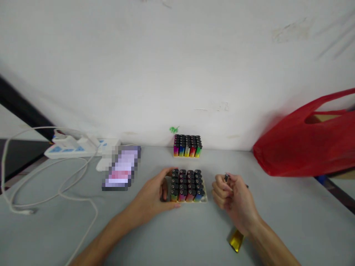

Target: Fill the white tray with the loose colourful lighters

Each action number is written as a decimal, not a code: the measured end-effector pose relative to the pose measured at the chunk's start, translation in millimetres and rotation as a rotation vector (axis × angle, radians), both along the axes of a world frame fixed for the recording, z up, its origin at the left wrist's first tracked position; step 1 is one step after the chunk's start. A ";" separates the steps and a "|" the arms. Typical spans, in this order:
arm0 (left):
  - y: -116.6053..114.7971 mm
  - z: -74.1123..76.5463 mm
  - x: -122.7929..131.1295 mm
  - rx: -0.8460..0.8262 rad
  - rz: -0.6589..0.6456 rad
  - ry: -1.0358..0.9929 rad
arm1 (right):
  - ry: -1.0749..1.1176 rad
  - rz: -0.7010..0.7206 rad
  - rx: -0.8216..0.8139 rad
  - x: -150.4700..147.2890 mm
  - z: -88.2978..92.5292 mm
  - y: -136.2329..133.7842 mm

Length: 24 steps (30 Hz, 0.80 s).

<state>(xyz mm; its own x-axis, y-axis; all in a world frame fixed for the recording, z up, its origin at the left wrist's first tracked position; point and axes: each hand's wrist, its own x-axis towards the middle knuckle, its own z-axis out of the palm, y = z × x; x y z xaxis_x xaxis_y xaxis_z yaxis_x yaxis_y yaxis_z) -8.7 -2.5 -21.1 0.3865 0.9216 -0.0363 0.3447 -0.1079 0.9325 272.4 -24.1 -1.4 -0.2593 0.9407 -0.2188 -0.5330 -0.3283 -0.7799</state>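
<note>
In the middle of the table stands a white tray (pixel 204 200) of upright lighters (pixel 186 186) with black tops and coloured bodies. Around its left side my left hand (pixel 155 194) is closed, thumb at the near edge and fingers toward the far edge. An uncovered strip of tray shows along the right side. To the right of the tray, my right hand (pixel 231 194) is curled round a lighter (pixel 226 178); only its dark, metallic top shows between the fingers, the rest is hidden. A shiny gold wrapper-like piece (pixel 236 241) lies partly under my right wrist.
Against the wall stands a second block of lighters (pixel 187 146). At the left are a phone (pixel 122 168), a white power strip (pixel 83 147) and a looped white cable (pixel 94 210). A red bag (pixel 302 147) rests at the right.
</note>
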 end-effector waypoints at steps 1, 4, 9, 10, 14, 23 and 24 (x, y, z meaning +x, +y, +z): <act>0.1 -0.5 -0.1 -0.007 -0.004 -0.007 | 0.009 -0.016 0.002 -0.4 0.9 0.4; 0.9 -1.4 -1.1 -0.020 -0.016 -0.024 | 0.017 -0.033 0.004 0.5 3.8 2.4; 1.9 0.3 -1.9 -0.024 -0.026 -0.029 | -0.032 -0.068 -0.008 1.1 5.6 1.8; 1.7 1.4 -1.6 -0.029 -0.026 -0.036 | -0.047 -0.089 -0.006 -0.1 5.9 1.1; -0.3 7.2 0.6 -0.084 -0.036 -0.093 | -0.115 -0.183 0.087 -6.8 7.3 -1.3; 0.2 9.0 -0.8 -0.133 -0.074 -0.155 | -0.522 -0.204 0.315 -1.3 -1.2 0.4; 0.3 8.9 -0.8 -0.138 -0.072 -0.164 | -0.545 -0.186 0.326 -1.0 -0.7 0.4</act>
